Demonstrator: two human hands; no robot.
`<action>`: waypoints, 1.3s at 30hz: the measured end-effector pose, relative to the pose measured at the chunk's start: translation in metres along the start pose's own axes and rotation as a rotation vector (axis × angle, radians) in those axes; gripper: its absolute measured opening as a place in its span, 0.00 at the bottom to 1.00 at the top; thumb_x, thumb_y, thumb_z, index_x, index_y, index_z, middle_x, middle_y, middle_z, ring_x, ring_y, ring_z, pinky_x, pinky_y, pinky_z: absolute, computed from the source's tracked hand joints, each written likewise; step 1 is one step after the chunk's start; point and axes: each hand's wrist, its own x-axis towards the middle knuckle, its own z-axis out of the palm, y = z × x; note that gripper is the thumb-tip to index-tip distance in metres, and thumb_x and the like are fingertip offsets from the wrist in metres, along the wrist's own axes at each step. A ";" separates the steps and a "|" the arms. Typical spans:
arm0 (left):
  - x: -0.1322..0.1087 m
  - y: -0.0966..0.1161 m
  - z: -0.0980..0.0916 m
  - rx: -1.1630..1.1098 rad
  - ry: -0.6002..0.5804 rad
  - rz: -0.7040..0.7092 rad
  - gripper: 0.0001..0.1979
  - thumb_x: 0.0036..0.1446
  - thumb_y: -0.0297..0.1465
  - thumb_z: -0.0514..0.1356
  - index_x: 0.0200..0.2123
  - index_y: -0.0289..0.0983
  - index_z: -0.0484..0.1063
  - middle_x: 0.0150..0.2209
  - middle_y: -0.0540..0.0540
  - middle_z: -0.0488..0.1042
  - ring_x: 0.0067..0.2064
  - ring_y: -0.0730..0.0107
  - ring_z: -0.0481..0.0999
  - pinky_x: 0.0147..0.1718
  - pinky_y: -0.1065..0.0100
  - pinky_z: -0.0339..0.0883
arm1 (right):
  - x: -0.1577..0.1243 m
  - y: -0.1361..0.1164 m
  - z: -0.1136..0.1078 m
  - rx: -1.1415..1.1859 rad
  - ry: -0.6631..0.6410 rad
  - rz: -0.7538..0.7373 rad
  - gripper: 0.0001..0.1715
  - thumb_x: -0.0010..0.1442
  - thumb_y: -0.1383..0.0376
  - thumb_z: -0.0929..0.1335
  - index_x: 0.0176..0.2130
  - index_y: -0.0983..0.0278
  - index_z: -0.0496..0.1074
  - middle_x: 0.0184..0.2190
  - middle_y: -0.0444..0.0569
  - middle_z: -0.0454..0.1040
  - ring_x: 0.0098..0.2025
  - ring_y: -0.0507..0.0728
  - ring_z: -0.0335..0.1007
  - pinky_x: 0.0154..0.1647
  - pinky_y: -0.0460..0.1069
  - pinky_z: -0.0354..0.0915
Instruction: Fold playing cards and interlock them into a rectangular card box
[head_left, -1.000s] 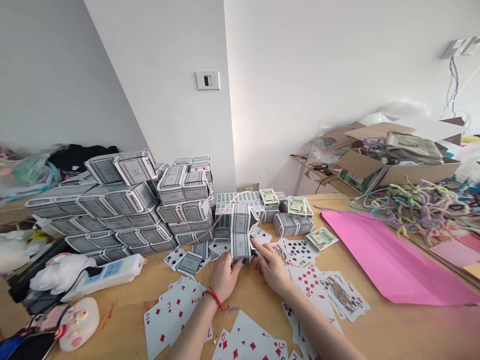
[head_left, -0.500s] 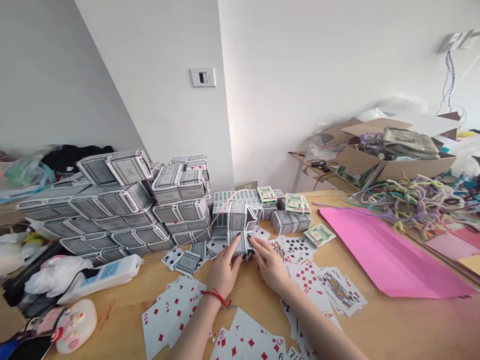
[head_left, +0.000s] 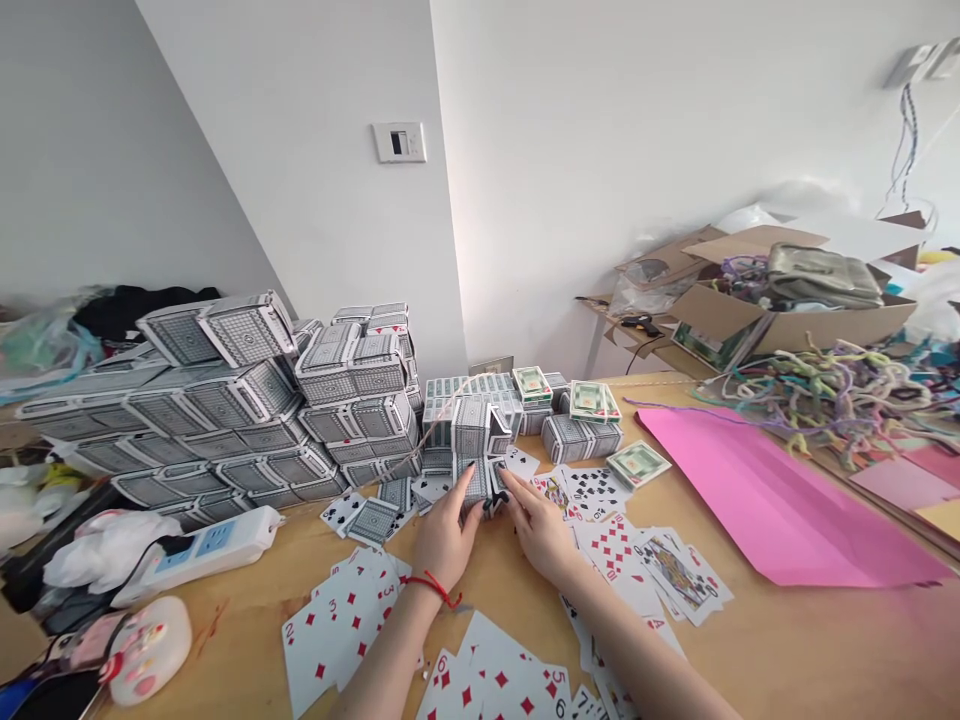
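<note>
Both hands meet at a small structure of folded playing cards point(head_left: 471, 432) near the middle of the table, its patterned grey backs facing outward. My left hand point(head_left: 446, 535), with a red string on the wrist, grips its lower left side between thumb and fingers. On the other side my right hand point(head_left: 541, 530) has its fingertips pressed together against the lower right edge. Close behind stands a block of green-grey card backs point(head_left: 442, 395). Loose cards with grey backs point(head_left: 373, 521) lie left of the hands, and face-up diamond cards point(head_left: 341, 625) spread nearer to me.
Stacked card blocks point(head_left: 247, 390) fill the left back, with a white power strip point(head_left: 214, 550) before them. Green card boxes point(head_left: 637, 465) and a pink sheet point(head_left: 757, 500) lie to the right. Beyond are tangled yarn point(head_left: 832, 395) and an open cardboard box point(head_left: 810, 335).
The view has shifted slightly. Right-hand fingers have moved a little at the structure's lower right edge, where a card flap looks more spread. The left hand keeps its grip.
</note>
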 end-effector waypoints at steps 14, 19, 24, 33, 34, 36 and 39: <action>-0.005 0.001 0.005 0.068 0.045 -0.006 0.24 0.59 0.34 0.48 0.59 0.42 0.51 0.53 0.43 0.68 0.51 0.62 0.69 0.46 0.61 0.65 | 0.000 -0.007 0.000 -0.031 0.040 -0.007 0.22 0.61 0.65 0.57 0.54 0.56 0.63 0.50 0.47 0.70 0.50 0.56 0.67 0.50 0.52 0.65; -0.003 0.000 0.007 0.067 0.068 0.032 0.24 0.59 0.33 0.47 0.59 0.41 0.51 0.55 0.43 0.64 0.54 0.63 0.66 0.48 0.62 0.63 | -0.001 -0.006 0.000 -0.024 0.031 0.007 0.23 0.61 0.64 0.57 0.55 0.57 0.63 0.50 0.48 0.70 0.49 0.56 0.67 0.49 0.51 0.65; -0.002 -0.001 0.005 -0.031 0.073 0.021 0.25 0.59 0.32 0.48 0.59 0.43 0.49 0.58 0.43 0.59 0.58 0.63 0.60 0.52 0.60 0.59 | -0.001 -0.006 0.000 -0.052 0.025 0.021 0.22 0.61 0.62 0.57 0.54 0.58 0.64 0.52 0.49 0.67 0.52 0.57 0.65 0.51 0.53 0.63; 0.004 0.005 -0.004 -0.160 0.205 -0.073 0.43 0.48 0.36 0.61 0.61 0.42 0.37 0.60 0.35 0.47 0.55 0.56 0.62 0.47 0.57 0.63 | -0.001 -0.005 0.003 -0.066 0.004 0.022 0.23 0.61 0.63 0.57 0.54 0.59 0.64 0.52 0.51 0.66 0.52 0.58 0.65 0.51 0.53 0.63; 0.007 0.008 -0.008 -0.076 0.192 -0.025 0.46 0.45 0.37 0.63 0.61 0.42 0.38 0.61 0.35 0.44 0.57 0.52 0.58 0.49 0.55 0.61 | -0.001 -0.004 0.004 -0.067 0.005 0.018 0.23 0.61 0.63 0.56 0.54 0.59 0.64 0.52 0.51 0.67 0.51 0.58 0.65 0.51 0.53 0.63; 0.015 0.016 -0.019 0.093 0.144 0.092 0.49 0.39 0.37 0.66 0.60 0.42 0.41 0.63 0.35 0.35 0.59 0.47 0.54 0.51 0.50 0.57 | -0.001 -0.004 0.004 -0.067 0.005 0.004 0.23 0.61 0.64 0.56 0.54 0.59 0.64 0.52 0.51 0.67 0.51 0.58 0.65 0.51 0.53 0.64; 0.032 0.028 -0.041 0.392 0.051 0.245 0.51 0.33 0.37 0.69 0.59 0.42 0.48 0.64 0.37 0.35 0.61 0.41 0.44 0.54 0.46 0.48 | -0.001 -0.003 0.005 -0.061 0.020 -0.013 0.23 0.61 0.64 0.57 0.54 0.58 0.63 0.51 0.50 0.67 0.50 0.58 0.66 0.50 0.53 0.64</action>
